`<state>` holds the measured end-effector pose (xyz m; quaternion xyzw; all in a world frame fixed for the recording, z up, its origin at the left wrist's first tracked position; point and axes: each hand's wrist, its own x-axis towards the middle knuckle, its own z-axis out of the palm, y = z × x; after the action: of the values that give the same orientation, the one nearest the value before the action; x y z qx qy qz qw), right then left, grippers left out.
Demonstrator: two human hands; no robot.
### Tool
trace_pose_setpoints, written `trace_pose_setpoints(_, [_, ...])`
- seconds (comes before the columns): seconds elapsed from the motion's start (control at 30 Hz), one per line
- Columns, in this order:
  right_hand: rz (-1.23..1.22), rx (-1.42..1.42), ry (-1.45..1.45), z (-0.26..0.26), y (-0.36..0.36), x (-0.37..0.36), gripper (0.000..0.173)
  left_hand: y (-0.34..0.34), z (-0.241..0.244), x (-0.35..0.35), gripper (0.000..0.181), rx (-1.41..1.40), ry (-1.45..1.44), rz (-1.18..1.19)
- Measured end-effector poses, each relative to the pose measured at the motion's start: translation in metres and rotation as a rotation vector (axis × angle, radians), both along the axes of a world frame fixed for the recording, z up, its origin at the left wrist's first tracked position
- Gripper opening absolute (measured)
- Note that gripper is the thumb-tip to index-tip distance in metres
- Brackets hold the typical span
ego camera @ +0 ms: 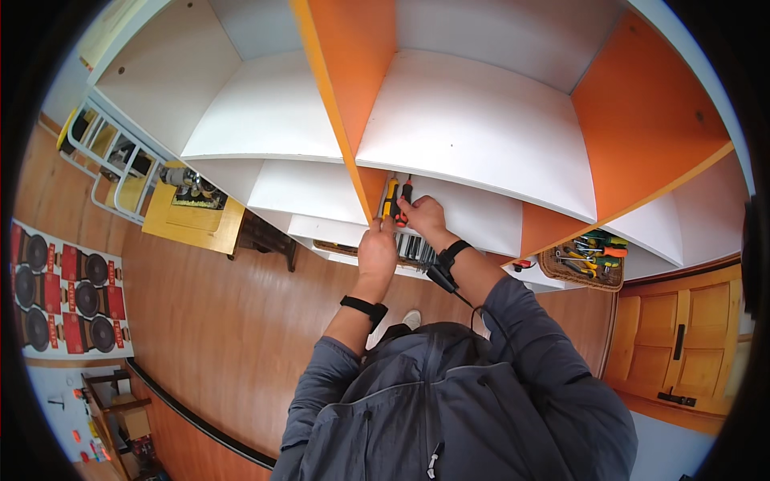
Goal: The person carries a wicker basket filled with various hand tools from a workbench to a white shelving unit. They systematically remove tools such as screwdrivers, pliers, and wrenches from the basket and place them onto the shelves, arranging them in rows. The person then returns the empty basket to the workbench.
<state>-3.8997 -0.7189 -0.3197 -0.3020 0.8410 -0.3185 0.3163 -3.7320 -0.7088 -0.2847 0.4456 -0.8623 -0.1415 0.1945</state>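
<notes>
Two screwdrivers lie side by side on a white lower shelf [475, 213], close to an orange upright divider. One screwdriver [391, 195] has a yellow and black handle; the other, a black-and-red screwdriver [406, 193], is just right of it. My left hand [378, 252] has its fingertips at the near end of the yellow handle, its thumb hidden, so whether it grips is unclear. With its thumb across the black-and-red handle, my right hand [426, 217] holds that screwdriver. The shelf board above partly hides both shafts.
A wicker basket [547, 264] of screwdrivers and pliers sits at the right. Below my hands, another basket holds dark tools [412, 248]. The upper shelf [475, 132] overhangs my hands. A cable runs by my right wrist. Left stands a yellow wooden table [180, 225] bearing a machine.
</notes>
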Motion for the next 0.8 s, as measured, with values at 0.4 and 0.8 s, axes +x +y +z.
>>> trace_pose_setpoints(0.4, [0.51,-0.017,-0.278,0.088,0.137,-0.091,0.039,0.001,0.004,-0.012,0.038,0.059,0.067,0.026])
trace_pose_setpoints(0.8, [-0.226,0.002,0.493,0.147,0.411,-0.299,0.026,0.031,0.022,-0.041,0.041,0.042,0.057,0.208])
